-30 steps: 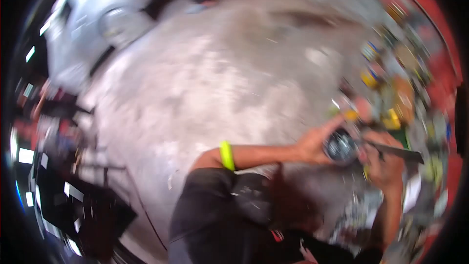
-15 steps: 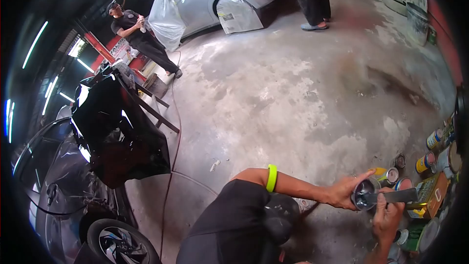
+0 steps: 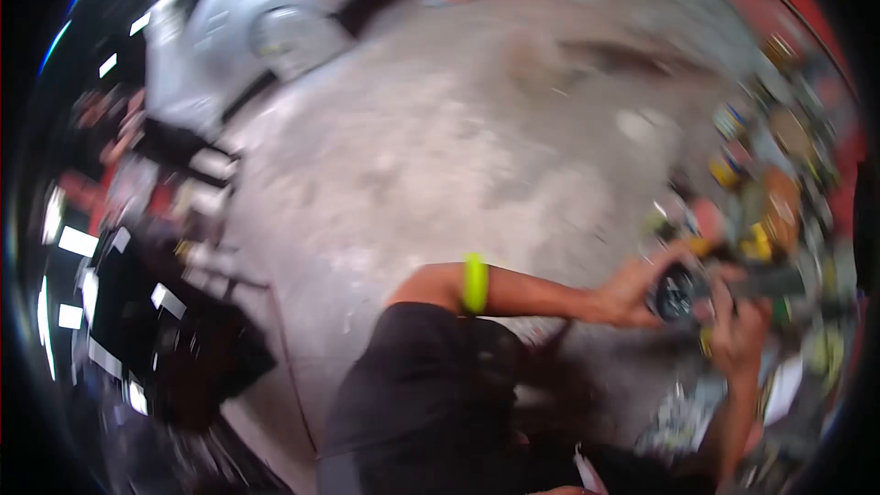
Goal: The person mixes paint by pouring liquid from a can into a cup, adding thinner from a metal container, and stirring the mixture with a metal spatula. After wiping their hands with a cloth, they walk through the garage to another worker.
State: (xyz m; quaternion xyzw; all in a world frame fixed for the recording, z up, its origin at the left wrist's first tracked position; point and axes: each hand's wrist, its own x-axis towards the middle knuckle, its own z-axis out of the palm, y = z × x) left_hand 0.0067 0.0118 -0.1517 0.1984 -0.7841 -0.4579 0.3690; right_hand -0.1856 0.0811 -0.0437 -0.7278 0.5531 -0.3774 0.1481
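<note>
My left hand (image 3: 632, 295) is wrapped round a small cup (image 3: 676, 293) with dark contents, at the right of the view. A bright yellow-green band circles my left arm. Close beside the cup, my right hand (image 3: 739, 319) grips a flat grey scraper (image 3: 768, 281), whose broad end points right, away from the cup. The scraper's other end is at the cup's rim. Motion blur hides the finer detail of the fingers and the contents.
Several paint cans and containers (image 3: 731, 165) stand along the right side. A silver car (image 3: 229, 23) with a covered wheel is at the upper left, a black glossy panel (image 3: 174, 330) at the lower left. A person's legs show at the top.
The view has swung to the right, so the car and black panel sit further left and more of the cans shows. Both hands still hold the cup and scraper.
</note>
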